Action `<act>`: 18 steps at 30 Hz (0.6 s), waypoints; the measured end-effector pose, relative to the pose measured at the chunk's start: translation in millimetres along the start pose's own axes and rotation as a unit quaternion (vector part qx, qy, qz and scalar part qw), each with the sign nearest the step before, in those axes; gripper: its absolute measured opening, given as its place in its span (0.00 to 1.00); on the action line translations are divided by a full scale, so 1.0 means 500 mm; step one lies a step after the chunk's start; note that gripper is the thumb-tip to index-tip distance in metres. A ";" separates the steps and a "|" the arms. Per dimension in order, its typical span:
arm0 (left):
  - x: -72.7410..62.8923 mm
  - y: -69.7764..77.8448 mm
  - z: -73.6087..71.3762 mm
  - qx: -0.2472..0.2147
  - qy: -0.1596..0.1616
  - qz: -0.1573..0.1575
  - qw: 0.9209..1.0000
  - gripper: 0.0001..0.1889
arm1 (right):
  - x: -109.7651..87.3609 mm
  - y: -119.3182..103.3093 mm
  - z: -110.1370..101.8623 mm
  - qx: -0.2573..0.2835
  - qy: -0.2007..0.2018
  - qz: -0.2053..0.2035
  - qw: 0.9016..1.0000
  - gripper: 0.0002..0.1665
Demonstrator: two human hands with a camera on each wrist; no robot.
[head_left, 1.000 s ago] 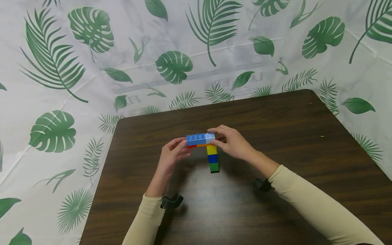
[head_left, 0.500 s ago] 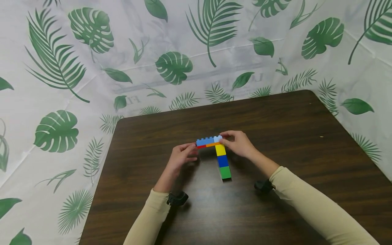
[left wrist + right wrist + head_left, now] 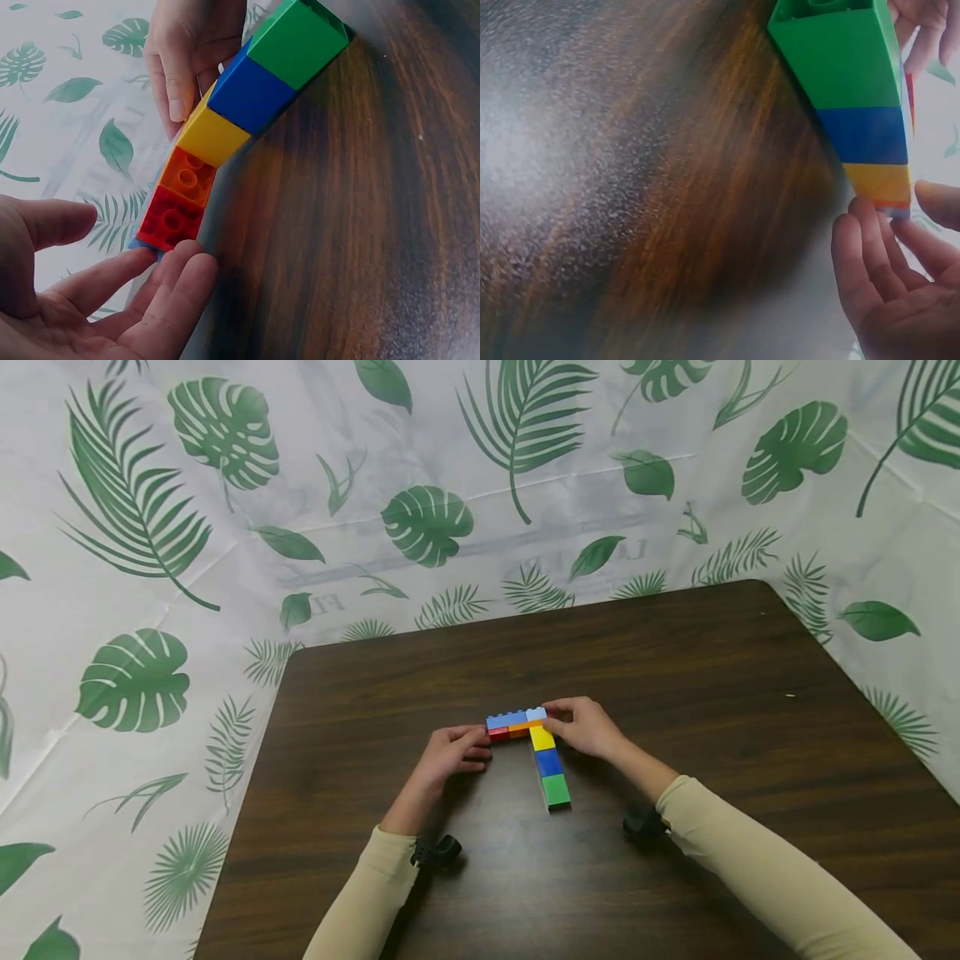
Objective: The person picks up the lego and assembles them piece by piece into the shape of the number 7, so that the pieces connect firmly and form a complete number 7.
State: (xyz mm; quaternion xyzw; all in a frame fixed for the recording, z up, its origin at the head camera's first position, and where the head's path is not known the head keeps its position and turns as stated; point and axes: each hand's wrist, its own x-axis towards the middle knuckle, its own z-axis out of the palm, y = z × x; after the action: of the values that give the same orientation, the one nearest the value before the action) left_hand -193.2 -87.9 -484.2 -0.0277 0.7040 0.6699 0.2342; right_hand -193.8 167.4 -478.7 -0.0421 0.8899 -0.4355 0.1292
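A joined building-brick structure slants over the table in the head view, a column with a side arm at its far end. Its column runs from a green brick through a dark blue brick to a yellow one. Along the arm, an orange brick and a red brick sit against a row of light blue bricks. My right hand pinches the corner where arm and column meet. My left hand touches the red end with extended fingertips, thumb apart from it.
The dark wood-grain table extends all around the hands. Behind it hangs a white leaf-print cloth. Each wrist carries a black strap device, the left one close over the tabletop.
The structure has moved nearer and slightly right, its column tipping from upright toward the tabletop. Both hands have moved down with it; the left thumb and fingers have slid toward the red end.
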 end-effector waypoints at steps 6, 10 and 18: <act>-0.004 -0.009 -0.007 0.010 -0.012 0.005 1.000 0.22 | 0.001 0.005 0.006 0.001 -0.011 0.009 1.000 0.25; -0.006 -0.012 -0.009 0.010 -0.018 0.016 1.000 0.22 | 0.002 0.008 0.009 0.000 -0.014 0.008 1.000 0.25; 0.001 -0.017 -0.005 0.013 -0.002 -0.001 1.000 0.20 | 0.000 0.009 0.007 0.004 -0.020 0.003 1.000 0.25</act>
State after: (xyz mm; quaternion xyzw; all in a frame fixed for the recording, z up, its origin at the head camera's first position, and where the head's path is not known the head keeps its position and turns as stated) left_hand -191.3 -91.2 -492.2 -0.0244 0.7124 0.6602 0.2367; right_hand -192.8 167.4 -484.3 -0.0475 0.8854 -0.4379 0.1484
